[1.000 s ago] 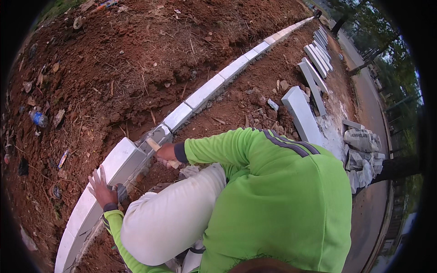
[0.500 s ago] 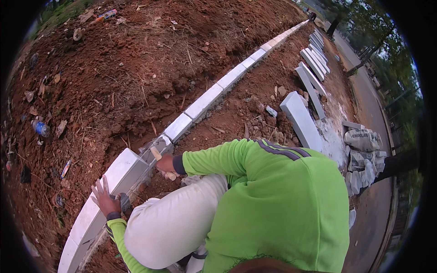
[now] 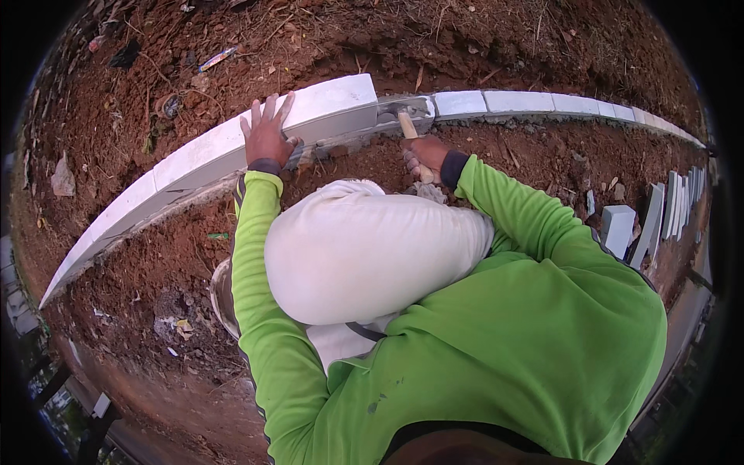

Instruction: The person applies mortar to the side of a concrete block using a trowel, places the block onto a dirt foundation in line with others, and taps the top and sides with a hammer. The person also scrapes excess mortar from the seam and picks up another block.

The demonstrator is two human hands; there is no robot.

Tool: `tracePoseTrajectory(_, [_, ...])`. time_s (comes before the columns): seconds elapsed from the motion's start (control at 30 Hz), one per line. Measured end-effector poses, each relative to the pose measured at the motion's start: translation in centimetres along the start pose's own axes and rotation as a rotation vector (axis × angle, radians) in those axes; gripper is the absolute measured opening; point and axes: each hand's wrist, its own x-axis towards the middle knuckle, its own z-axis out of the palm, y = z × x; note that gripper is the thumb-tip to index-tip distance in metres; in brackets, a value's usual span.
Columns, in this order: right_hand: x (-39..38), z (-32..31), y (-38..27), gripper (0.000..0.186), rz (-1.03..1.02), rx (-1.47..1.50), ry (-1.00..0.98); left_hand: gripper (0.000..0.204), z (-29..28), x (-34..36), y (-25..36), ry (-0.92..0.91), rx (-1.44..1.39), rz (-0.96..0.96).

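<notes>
My left hand lies with fingers spread over the edge of a long white kerb block. A grey piece is close to its thumb; I cannot make out what it is. My right hand is closed round a wooden-handled tool. Its handle points up at a short gap in the kerb row, where grey mortar shows. The tool's head is hard to tell from the mortar. Right of the gap, the row goes on with smaller white blocks.
Red-brown soil with litter lies beyond the row. Loose kerb blocks lean in a line at the right. A bucket-like rim shows beside my left forearm. My bent knee is close behind the kerb.
The view has swung leftward, so the kerb row now arcs across the top. My left hand remains on the long block, and my right hand still grips the wooden handle by the gap.
</notes>
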Motion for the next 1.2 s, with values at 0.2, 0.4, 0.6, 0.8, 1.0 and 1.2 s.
tracePoseTrajectory(0.2, [1.6, -0.4, 0.8, 0.006, -0.114, 0.054, 0.065, 0.104, 1.6, -0.7, -0.6, 0.007, -0.021, -0.001])
tracePoseTrajectory(0.4, [0.6, 0.0, -0.3, 0.008, -0.069, -0.013, 0.014, 0.104, 1.7, -0.8, -0.5, 0.003, -0.01, 0.001])
tracePoseTrajectory(0.6, [0.2, -0.4, -1.6, 0.011, -0.053, -0.047, 0.025, 0.102, 1.6, -0.5, -0.4, 0.023, -0.044, -0.001])
tracePoseTrajectory(0.8, [-0.1, -0.7, -2.8, 0.015, -0.014, -0.137, 0.019, 0.096, 1.7, -0.4, -1.2, 0.048, -0.085, -0.014])
tracePoseTrajectory(1.0, [-1.1, -1.0, -3.5, 0.015, 0.056, -0.224, 0.013, 0.097, 1.8, -1.2, -1.2, 0.057, -0.055, -0.031])
tracePoseTrajectory(1.2, [-1.1, 1.6, -1.4, 0.016, 0.022, -0.122, 0.001, 0.095, 1.2, -2.1, -1.2, -0.011, -0.093, -0.053])
